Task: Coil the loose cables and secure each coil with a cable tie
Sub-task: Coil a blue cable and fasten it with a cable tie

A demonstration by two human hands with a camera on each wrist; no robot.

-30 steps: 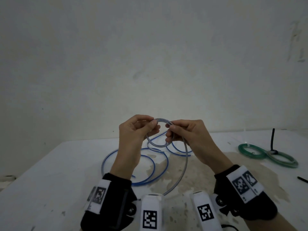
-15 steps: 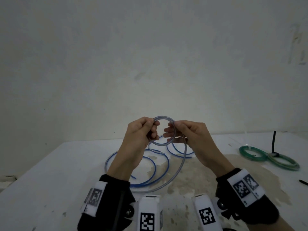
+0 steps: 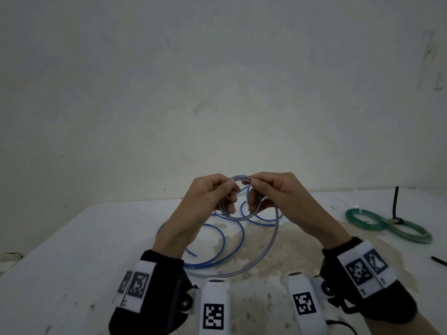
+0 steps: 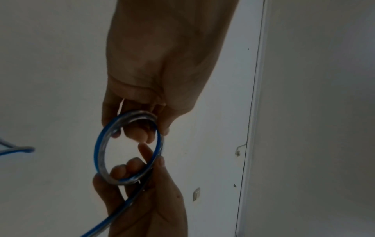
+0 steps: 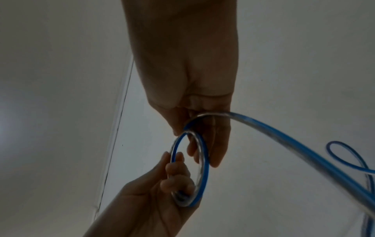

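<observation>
A blue-cored clear cable (image 3: 232, 243) lies in loose loops on the white table (image 3: 72, 250). Part of it is wound into a small coil (image 3: 238, 217) held up above the table. My left hand (image 3: 212, 194) grips the coil's left side, fingers curled round it. My right hand (image 3: 268, 192) pinches the coil's right side and the strand running off it. In the left wrist view the coil (image 4: 99, 147) hangs between my left hand (image 4: 142, 121) above and my right hand (image 4: 140, 189) below. In the right wrist view the coil (image 5: 205, 168) sits between both hands, and the free strand (image 5: 294, 144) trails off right.
A green cable coil (image 3: 387, 223), bound in a figure of eight, lies at the right with a black cable tie (image 3: 395, 201) standing up from it. Another black tie (image 3: 439, 261) lies at the right edge. A plain wall stands behind the table.
Both hands have drawn closer together at the coil's top. The trailing strand has swung into a wider loop toward me on the table.
</observation>
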